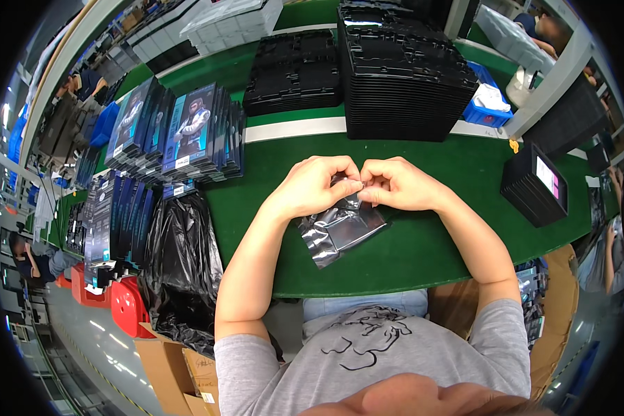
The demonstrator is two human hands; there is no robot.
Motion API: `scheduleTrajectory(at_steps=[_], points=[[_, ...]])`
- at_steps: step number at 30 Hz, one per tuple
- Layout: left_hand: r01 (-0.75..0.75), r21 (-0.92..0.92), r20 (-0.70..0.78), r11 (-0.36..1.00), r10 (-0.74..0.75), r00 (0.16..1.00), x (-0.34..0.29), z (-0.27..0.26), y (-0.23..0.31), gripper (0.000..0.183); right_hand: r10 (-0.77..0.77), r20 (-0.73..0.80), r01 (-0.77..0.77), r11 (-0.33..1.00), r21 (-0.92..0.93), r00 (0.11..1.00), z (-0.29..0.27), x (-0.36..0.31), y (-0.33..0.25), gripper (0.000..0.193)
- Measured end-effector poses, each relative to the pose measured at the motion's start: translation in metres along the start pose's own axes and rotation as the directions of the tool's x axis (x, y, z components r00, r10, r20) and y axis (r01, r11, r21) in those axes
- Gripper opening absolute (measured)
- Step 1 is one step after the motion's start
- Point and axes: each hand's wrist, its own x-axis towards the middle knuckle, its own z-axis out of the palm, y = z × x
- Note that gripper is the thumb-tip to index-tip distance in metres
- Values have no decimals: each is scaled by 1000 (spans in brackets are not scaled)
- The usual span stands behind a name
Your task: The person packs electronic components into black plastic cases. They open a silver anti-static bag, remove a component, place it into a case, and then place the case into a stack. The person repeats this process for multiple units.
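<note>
A shiny grey, see-through anti-static bag [345, 232] lies on the green tabletop [423, 246] in front of me, with a flat dark rectangular shape showing inside. My left hand [315, 186] is closed, its thumb and fingers pinching the bag's upper end. Close against it, my right hand [403, 186] pinches the same end, so the fingertips of both hands nearly meet. What exactly lies between the fingertips is partly hidden by the fingers.
Beyond my hands rise tall stacks of black plastic trays [402, 97]. Printed boxes [191, 132] stand in rows at left, above a black plastic bag [184, 243]. At right are a stack of dark boxes [534, 184] and a blue bin [489, 114]. Cardboard boxes [170, 367] sit below the table.
</note>
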Motion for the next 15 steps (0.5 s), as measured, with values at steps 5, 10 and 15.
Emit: scheduleTrajectory(at_steps=[5, 10, 15], points=[[38, -96, -29, 995, -41, 999, 4, 7, -14, 14, -243, -123, 210, 949, -235, 962, 0, 3, 6, 21], [90, -270, -23, 959, -100, 995, 3, 0, -8, 9, -568, -147, 339, 657, -673, 810, 8, 7, 0, 12], [46, -428, -28, 903, -64, 998, 4, 1, -13, 10, -635, -146, 370, 604, -706, 758, 10, 10, 1, 15]])
